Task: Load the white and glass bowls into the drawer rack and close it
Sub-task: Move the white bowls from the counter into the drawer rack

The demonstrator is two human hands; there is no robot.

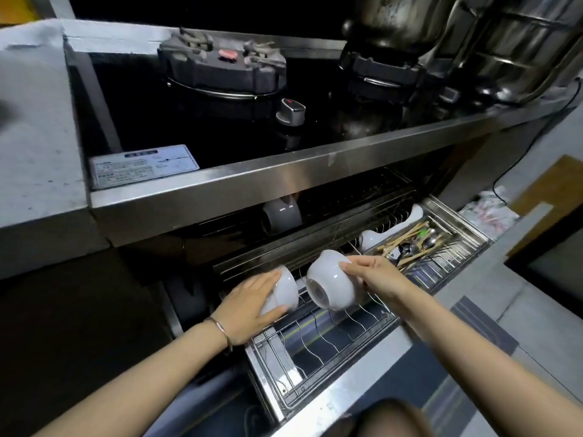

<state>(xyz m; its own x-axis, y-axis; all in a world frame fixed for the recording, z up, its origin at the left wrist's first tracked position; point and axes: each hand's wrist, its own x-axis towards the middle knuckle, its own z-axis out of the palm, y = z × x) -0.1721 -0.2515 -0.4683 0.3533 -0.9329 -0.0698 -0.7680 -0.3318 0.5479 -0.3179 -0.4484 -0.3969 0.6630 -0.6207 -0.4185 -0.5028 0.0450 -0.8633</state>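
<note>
The fingers [350, 265] of the right hand [375, 275] are closed on the rim of a white bowl [329, 280], which is tilted on its side with its foot ring turned toward the camera. It is just above the wires of the drawer rack [321, 329]; I cannot tell if it touches them. The fingers [271, 277] of the left hand [249, 304] wrap around a second white bowl [285, 291], thumb below and the other fingers over the top. This bowl is also on its side, just beside the first one, at the back left part of the rack. A thin bracelet [222, 331] is on the left wrist.

The rack is pulled out and open. Its front half holds only bare wavy wires, so there is free room in front of both bowls. On the right, a metal cutlery tray [457, 244] holds chopsticks [407, 244] and spoons [419, 242] lying mixed together. Behind it, white dishes [372, 238] stand in the slots. Deeper inside, on the upper level, a white cup [280, 212] lies in the dark.

Above the drawer runs the steel edge of the tabletop [252, 181], close over the hands. On it is a black stove [176, 134] with a knob [291, 110], and metal pots [520, 48] stand at the right.
</note>
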